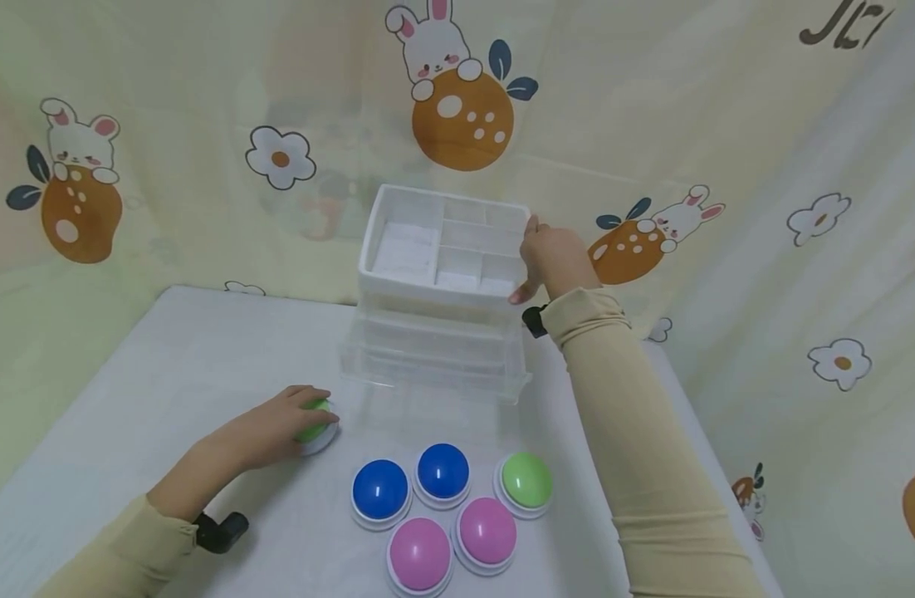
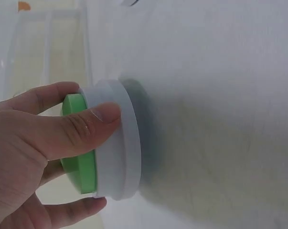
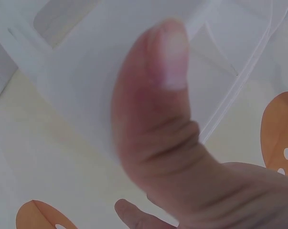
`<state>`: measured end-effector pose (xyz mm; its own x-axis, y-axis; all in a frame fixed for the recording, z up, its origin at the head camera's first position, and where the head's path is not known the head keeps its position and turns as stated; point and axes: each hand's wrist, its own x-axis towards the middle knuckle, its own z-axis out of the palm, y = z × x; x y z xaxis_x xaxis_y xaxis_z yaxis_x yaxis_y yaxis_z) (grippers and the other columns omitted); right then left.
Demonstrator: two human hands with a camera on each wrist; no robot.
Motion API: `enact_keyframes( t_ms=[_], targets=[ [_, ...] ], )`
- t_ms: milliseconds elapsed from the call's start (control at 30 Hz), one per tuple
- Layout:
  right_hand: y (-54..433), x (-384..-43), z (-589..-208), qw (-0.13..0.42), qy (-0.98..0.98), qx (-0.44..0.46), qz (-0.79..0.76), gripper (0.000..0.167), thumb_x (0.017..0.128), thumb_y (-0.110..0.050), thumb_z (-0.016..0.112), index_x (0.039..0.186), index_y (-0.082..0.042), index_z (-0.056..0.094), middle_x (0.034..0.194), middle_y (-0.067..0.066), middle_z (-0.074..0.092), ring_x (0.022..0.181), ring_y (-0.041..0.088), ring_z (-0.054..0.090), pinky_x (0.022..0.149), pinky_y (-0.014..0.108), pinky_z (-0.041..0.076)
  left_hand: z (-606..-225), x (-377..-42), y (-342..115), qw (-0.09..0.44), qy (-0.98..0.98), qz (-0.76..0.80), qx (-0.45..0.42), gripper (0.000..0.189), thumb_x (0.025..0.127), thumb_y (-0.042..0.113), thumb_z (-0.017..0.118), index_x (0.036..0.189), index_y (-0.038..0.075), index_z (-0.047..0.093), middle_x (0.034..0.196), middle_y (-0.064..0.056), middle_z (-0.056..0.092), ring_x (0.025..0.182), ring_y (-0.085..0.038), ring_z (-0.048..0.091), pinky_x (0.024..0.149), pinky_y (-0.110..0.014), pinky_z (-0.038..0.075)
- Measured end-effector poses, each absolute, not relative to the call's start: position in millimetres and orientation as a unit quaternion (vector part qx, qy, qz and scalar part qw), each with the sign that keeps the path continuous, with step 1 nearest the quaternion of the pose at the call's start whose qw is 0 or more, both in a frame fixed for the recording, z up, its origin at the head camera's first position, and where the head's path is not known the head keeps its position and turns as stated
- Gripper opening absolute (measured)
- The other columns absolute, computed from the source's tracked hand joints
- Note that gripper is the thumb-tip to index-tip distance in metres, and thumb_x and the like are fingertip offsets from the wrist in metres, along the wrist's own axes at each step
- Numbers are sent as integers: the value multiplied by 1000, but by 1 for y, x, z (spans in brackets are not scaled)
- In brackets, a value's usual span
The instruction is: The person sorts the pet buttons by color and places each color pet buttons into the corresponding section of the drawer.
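My left hand [image 1: 266, 428] grips a green dome-topped push button [image 1: 319, 425] with a round white base, at the left of the table. In the left wrist view the thumb and fingers [image 2: 67, 217] lie around the side of the button [image 2: 117, 143], and the base faces the white cloth. With my right hand [image 1: 555, 257] I hold the right side of a white plastic drawer organizer [image 1: 405, 285], the thumb at its front corner. Its top is divided into several compartments. Lower down, a clear drawer [image 1: 435, 370] juts out toward me.
In front of the organizer stand two blue buttons [image 1: 380, 490], two pink buttons [image 1: 420, 554] and another green button [image 1: 527, 480]. White cloth covers the table [image 1: 226, 349]. A printed curtain [image 1: 315, 241] hangs right behind the organizer and along the sides.
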<state>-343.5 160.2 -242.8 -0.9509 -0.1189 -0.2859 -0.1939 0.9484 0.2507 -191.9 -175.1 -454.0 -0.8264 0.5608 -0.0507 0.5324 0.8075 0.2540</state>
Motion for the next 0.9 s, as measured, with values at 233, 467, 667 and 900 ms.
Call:
enact_keyframes(
  t_ms=[233,467,667,900],
  targets=[
    [159,-333,-238,135,980,-78,125,114,74,-39,78,147,12,6,150,30,28,123,42,47,107,47,39,-447,-193,-188,-5,961,105,255,53,73,2,78,122,17,64,137,-17,49,127,-40,43,97,-51,47],
    [162,-345,-247,131,981,-75,124,117,71,-41,79,147,10,7,150,28,29,122,41,48,107,47,40,-440,-196,-192,-80,969,114,206,57,73,7,80,126,19,61,140,-16,44,128,-39,39,88,-54,51],
    [168,-359,-256,132,983,-68,110,121,68,-41,81,148,10,5,150,28,30,122,41,48,106,48,40,-436,-199,-193,-182,957,138,176,58,71,7,81,124,19,61,138,-17,44,126,-40,39,79,-58,53],
    [163,-347,-248,131,984,-66,103,118,70,-39,80,148,10,6,150,28,29,122,41,47,107,48,39,-429,-205,-189,-324,916,178,155,60,67,6,84,122,17,62,135,-20,46,124,-42,42,83,-60,51]
  ],
)
